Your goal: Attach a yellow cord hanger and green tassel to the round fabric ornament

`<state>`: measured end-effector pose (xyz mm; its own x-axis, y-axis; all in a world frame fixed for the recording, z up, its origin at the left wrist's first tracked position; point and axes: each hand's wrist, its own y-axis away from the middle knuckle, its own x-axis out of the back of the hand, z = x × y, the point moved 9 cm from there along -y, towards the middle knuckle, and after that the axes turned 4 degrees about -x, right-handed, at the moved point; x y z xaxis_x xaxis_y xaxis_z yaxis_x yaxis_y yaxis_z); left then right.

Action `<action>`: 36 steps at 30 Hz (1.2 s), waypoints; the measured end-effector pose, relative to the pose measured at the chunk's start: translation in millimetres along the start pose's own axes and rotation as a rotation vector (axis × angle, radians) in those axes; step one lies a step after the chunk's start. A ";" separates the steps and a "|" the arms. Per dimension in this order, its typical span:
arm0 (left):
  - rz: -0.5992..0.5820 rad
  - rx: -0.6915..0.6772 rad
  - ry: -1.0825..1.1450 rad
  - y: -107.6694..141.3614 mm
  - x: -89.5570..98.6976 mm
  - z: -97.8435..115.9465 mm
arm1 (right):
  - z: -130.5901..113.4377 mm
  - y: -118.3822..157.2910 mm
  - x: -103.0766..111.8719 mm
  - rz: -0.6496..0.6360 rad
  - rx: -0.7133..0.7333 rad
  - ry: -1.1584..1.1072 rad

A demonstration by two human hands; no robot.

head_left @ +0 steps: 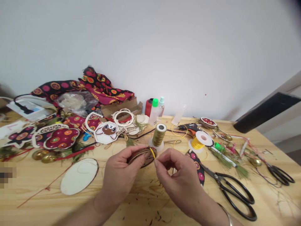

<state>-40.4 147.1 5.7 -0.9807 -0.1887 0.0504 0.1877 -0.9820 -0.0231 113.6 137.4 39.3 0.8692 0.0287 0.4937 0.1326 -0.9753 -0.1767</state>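
My left hand point(123, 171) grips a round brown disc point(147, 157) by its left side, thumb on top. At the disc's right edge a short yellow cord point(152, 153) shows, and its lower end is pinched between the thumb and finger of my right hand point(176, 175). Just behind my hands stands an olive thread spool point(159, 135). A spool of yellow cord point(197, 143) is behind my right hand, with loops of thin yellow cord beside it. Patterned fabric point(197, 166) lies partly hidden behind my right hand.
Large black-handled scissors point(240, 191) lie at right, smaller scissors point(281, 174) farther right. A white oval point(79, 176) lies left of my left hand. Decorated pieces point(62, 137) and cloth point(98, 84) crowd the back left. Bottles point(154, 113) and a glue gun point(191, 128) stand or lie behind.
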 end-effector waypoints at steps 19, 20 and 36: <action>0.020 -0.134 -0.085 2.1 0.9 9.8 | 4.9 -0.5 -1.1 -0.028 -0.068 -0.114; 0.019 -0.132 -0.082 2.1 0.8 9.1 | 6.7 -1.2 -1.8 -0.033 -0.091 -0.160; -0.056 0.186 0.194 -5.0 -7.0 -26.0 | 14.1 -7.7 12.0 0.098 -0.140 -0.285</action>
<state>-35.9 153.7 -20.4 -0.9785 -0.1454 -0.1461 0.1219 -0.9798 0.1586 129.7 148.3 34.5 0.9756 -0.0262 0.2182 -0.0082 -0.9965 -0.0831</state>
